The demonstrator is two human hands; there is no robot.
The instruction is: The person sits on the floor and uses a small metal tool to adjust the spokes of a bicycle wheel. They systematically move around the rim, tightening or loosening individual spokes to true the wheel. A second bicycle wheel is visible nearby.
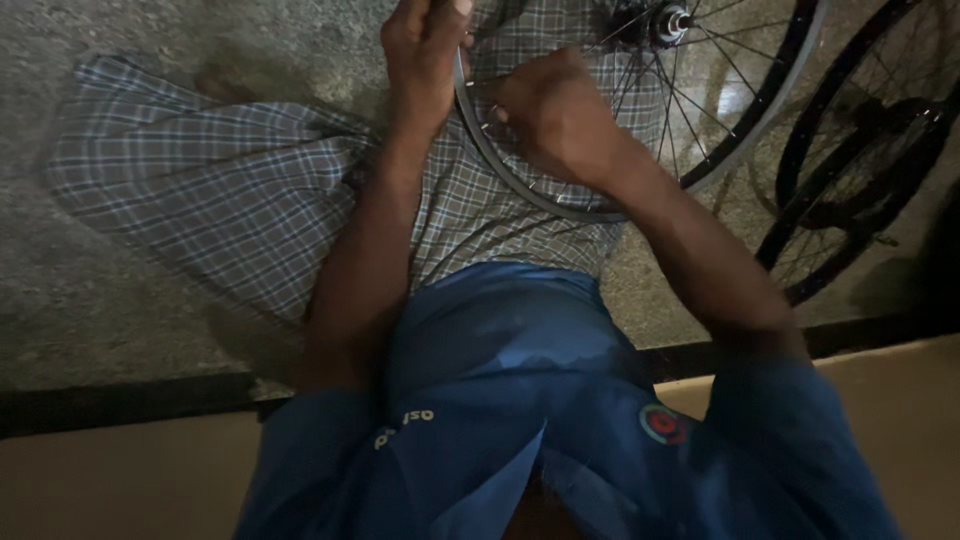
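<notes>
Two hands work on a wheel rim over the person's lap.

Going left to right: checked cloth [200, 180] covers the knees above a rough floor [60, 300]. Left hand [425, 55] closes its fingers over the rim [520, 190] near its upper edge, seemingly to steady it. Right hand [555, 115] reaches inside the rim among the spokes [700, 80], fingers bunched narrow as if pinching something small at the rim wall; what they pinch is too small to tell. The hub [668, 20] sits near the top edge. A second wheel [850, 170] lies just beside, at far right, apart from both hands.
</notes>
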